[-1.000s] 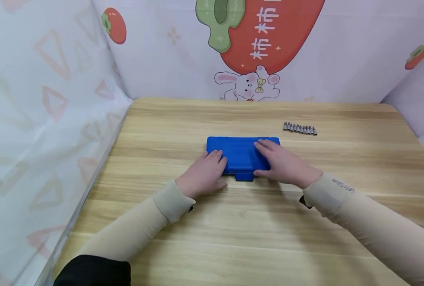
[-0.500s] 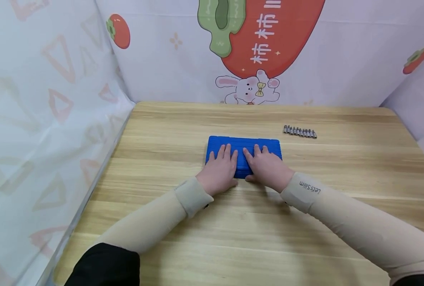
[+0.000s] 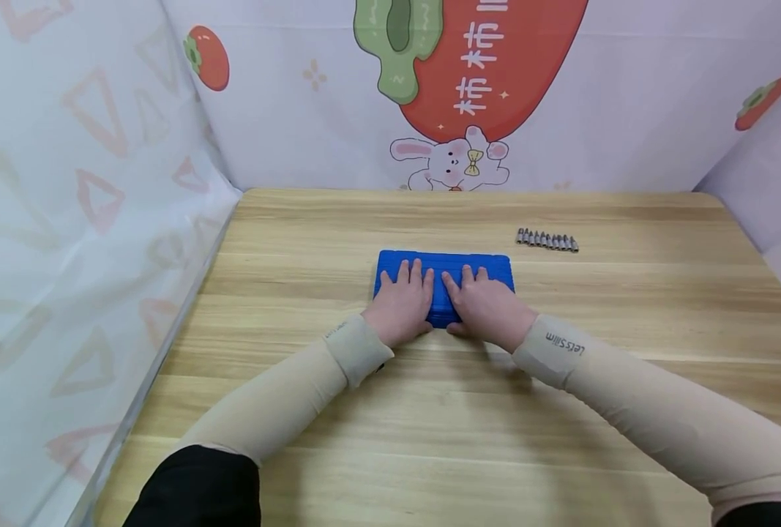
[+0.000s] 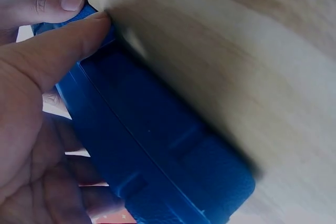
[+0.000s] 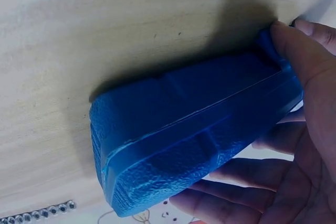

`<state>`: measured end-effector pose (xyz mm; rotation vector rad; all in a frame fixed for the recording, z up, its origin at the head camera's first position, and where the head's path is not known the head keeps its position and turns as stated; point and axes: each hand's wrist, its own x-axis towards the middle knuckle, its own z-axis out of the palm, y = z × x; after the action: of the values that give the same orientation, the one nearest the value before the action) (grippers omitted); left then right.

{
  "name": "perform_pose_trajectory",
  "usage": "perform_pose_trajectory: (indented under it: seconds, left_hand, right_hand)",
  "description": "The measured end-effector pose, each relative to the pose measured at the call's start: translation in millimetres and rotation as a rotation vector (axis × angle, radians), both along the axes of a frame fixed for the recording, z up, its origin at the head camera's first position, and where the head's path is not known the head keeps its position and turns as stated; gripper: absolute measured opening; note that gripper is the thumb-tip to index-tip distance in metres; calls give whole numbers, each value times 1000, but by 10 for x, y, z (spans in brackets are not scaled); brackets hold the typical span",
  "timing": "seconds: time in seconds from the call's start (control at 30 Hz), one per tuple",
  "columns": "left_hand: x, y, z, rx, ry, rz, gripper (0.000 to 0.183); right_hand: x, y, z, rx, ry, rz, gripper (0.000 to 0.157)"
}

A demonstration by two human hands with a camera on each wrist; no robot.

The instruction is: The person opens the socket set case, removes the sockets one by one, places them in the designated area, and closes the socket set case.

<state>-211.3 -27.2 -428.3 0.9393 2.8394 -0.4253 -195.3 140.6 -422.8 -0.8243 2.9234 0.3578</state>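
Note:
A closed blue plastic case (image 3: 441, 310) lies flat on the wooden table in the head view. My left hand (image 3: 400, 306) rests on the left part of its lid with fingers spread and straight. On the right part of the lid lies my right hand (image 3: 491, 307), its fingers likewise straight. Both thumbs touch the front side by the latch, near the middle. The right wrist view shows the latch (image 5: 266, 44) under the thumb tip. In the left wrist view the seam along the case (image 4: 142, 140) looks closed.
Behind the case and to its right, a row of several metal screwdriver bits (image 3: 548, 240) lies on the table (image 3: 462, 432). A white printed cloth (image 3: 278, 110) hangs at the back, with cloth also along both sides.
Both hands have moved inward from the case's left and right parts, and their fingers now lie spread on the lid. The thumbs have come to the front latch. The bits have stayed put.

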Motion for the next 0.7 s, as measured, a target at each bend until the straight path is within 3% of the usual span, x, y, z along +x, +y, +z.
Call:
perform_pose_trajectory:
  seconds: [0.23, 0.7]
  left_hand:
    - [-20, 25, -3, 3, 29, -18, 87]
    - [-68, 67, -18, 48, 28, 18, 74]
  right_hand:
    - [8, -3, -13, 21, 58, 21, 82]
    - [-62, 0, -48, 79, 105, 51, 77]
